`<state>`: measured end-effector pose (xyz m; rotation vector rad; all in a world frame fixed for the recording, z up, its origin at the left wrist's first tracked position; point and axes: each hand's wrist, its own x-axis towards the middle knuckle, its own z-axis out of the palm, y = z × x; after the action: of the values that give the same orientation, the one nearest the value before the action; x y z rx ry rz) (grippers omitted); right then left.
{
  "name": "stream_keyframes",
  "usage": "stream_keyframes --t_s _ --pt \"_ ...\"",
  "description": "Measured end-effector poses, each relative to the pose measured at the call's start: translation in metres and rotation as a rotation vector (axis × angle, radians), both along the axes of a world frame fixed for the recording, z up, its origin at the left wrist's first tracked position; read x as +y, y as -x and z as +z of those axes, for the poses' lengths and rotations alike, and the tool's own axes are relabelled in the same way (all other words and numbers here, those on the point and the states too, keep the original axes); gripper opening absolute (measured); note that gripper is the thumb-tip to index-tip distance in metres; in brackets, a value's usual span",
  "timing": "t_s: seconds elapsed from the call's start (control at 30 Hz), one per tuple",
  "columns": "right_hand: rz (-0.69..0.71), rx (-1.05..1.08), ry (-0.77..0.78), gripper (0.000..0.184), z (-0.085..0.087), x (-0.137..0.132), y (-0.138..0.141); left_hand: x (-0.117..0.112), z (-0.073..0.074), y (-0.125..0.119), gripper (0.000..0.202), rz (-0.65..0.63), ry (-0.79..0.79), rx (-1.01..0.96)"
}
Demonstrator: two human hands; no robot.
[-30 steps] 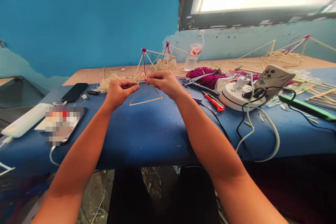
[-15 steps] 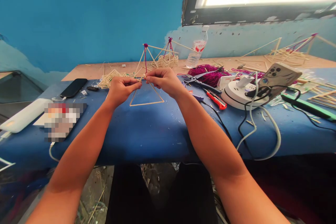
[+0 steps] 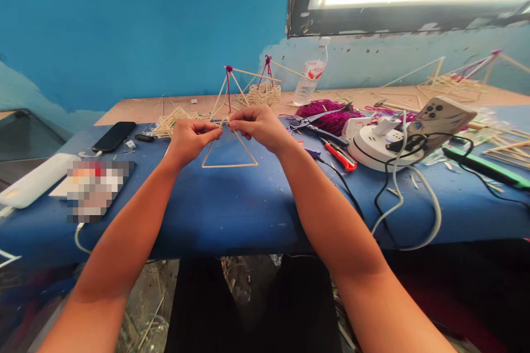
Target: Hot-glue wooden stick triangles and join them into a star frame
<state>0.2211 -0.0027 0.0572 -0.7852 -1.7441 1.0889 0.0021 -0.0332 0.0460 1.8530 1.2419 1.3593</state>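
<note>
A triangle of thin wooden sticks [image 3: 229, 165] hangs between my hands, its base low above the blue table and its top corner at my fingertips. My left hand [image 3: 191, 140] pinches the left side near that corner. Close beside it, my right hand [image 3: 259, 126] pinches the corner from the right; what lies exactly between the fingertips is too small to make out. Just behind my hands stands a stick frame tied with purple string [image 3: 229, 69] at its peak. A second stick frame with a purple knot [image 3: 268, 59] rises farther back by a stack of stick pieces [image 3: 265, 94].
At right lie purple string [image 3: 327, 116], pliers [image 3: 318, 120], a red utility knife [image 3: 340, 155], a white power strip [image 3: 366, 149] with cables and a leaning phone [image 3: 443, 121]. A bottle [image 3: 310, 80] stands behind. Left are a black phone [image 3: 115, 137] and a white power bank [image 3: 39, 179].
Both hands keep their pinch on the stick triangle near its top corner. The whole view has shifted very slightly; little else differs.
</note>
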Motion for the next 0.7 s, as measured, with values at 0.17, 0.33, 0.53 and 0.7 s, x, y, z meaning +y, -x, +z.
stream_keyframes --t_s 0.17,0.33,0.53,0.7 --pt "0.045 0.036 0.054 0.020 -0.001 0.002 0.000 0.001 -0.001 0.001 0.020 -0.029 0.001 -0.006" --pt "0.072 0.057 0.116 0.027 0.001 0.001 -0.001 0.001 -0.001 -0.001 0.018 -0.034 -0.003 -0.012" --pt "0.054 0.046 0.131 0.025 0.000 -0.001 0.001 -0.001 -0.002 -0.005 0.023 -0.019 -0.021 -0.003" --pt "-0.015 0.101 0.116 0.012 0.003 0.000 -0.001 0.010 0.001 0.003 0.031 0.158 -0.078 -0.210"
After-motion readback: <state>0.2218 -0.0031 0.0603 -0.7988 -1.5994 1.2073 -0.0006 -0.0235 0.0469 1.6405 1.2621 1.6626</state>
